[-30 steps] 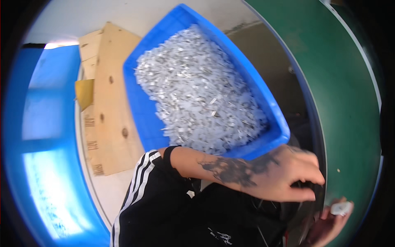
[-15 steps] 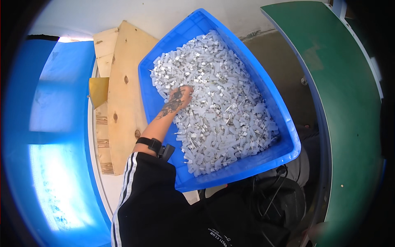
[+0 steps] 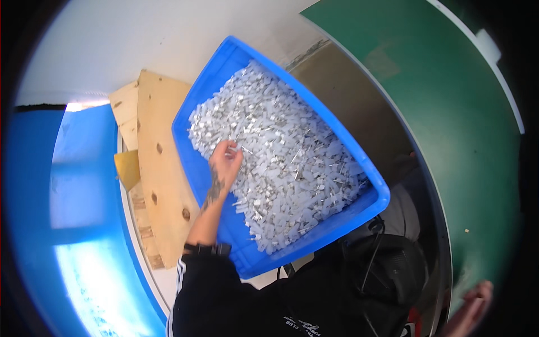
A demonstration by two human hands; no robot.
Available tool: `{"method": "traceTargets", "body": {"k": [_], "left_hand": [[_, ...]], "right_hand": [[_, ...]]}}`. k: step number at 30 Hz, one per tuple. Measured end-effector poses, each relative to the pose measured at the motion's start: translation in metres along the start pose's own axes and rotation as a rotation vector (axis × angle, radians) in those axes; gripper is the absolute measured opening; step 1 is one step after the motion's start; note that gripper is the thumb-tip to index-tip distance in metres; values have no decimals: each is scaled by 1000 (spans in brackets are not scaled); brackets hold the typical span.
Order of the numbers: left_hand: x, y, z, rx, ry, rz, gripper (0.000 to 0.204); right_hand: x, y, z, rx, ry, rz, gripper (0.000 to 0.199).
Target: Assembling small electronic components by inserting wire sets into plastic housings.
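Observation:
A blue plastic bin holds a deep heap of small translucent white plastic pieces with shiny metal parts. My left hand is over the left side of the heap, turned so the palm side shows. Its fingers are curled in toward the thumb. Pale bits show at the fingertips, but whether they are held or lie on the heap behind is unclear. At the lower right, my right hand is beside the green tabletop, smeared by motion, its fingers not clear.
Light wooden boards lean left of the bin, with a yellow piece against them. Farther left is a shiny blue surface. A green table curves along the right. A black bag-like object lies near the bin's front corner.
My left hand has drawn back from the heap and rolled over, palm side now showing. The right hand has come further into view at the lower right. The whole view has shifted.

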State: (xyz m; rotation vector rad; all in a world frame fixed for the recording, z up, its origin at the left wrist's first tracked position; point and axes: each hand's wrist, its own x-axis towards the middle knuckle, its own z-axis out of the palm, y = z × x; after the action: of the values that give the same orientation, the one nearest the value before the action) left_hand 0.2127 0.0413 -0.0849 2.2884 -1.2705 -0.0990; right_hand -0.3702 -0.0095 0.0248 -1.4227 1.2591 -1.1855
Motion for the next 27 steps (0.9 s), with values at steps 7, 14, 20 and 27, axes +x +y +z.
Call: {"method": "traceTargets", "body": {"k": [7,14,20,27], "left_hand": [[-81,196,-4,-813,-166,535,26],[-98,248,19,-1027,-434,777,34],[-89,259,19,-1083,-676,611,28],[-89,275,17,-963,-822,579,23]], "right_hand": [[13,8,158,626,-636,413,55],[6,15,139,841,-506,434,9],[-2,23,121,741,-393,357,7],[-4,28,110,476,-413,192,7]]}}
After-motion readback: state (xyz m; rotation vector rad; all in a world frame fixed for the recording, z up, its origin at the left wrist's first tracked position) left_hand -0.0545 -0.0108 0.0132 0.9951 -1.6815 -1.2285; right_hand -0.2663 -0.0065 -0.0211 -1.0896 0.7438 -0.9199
